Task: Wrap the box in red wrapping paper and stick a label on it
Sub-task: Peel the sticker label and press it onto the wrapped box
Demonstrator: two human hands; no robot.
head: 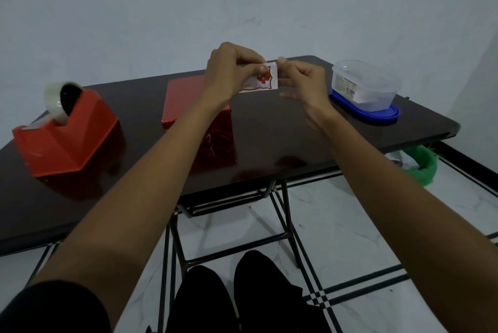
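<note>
A box wrapped in shiny red paper (186, 101) lies on the dark table (269, 128), partly hidden behind my left forearm. Both hands are raised above the table's middle, just right of the box. Between them is a small white label sheet with a red design (265, 81). My left hand (229, 71) pinches its upper left part with fingertips. My right hand (301, 82) pinches its right edge between thumb and forefinger, the other fingers spread.
A red tape dispenser with a white tape roll (64, 128) stands at the table's left. A clear plastic container on a blue lid (366, 87) sits at the far right. A green object (423, 163) lies on the tiled floor under the table's right end.
</note>
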